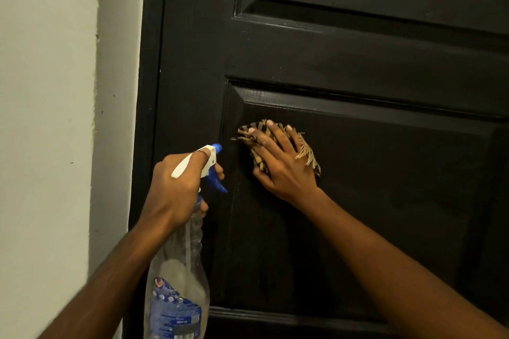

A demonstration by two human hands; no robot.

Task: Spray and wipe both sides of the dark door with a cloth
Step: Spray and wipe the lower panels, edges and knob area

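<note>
**A:** How far along is the dark door [358, 58]?

**B:** Partway at most, I'd say. It fills the view straight ahead, and only this face shows. The far side is hidden and presumably left to do. I can't make out wet streaks on the paint.

**A:** What is it made of?

**B:** Black-painted wood with a dull sheen and raised panels with bevelled edges. The cloth [307, 154] is a patterned rag with frayed, stringy edges. It lies flat on the lower panel's upper left corner.

**A:** And the hands?

**B:** The right grip [278, 162] is spread wide, fingers straight, pressing the cloth to the door. The left grip [176, 184] is wrapped round the neck of the spray bottle [179, 270], which is clear ribbed plastic with a blue trigger. A pale wall [46, 118] lies to the left.
</note>
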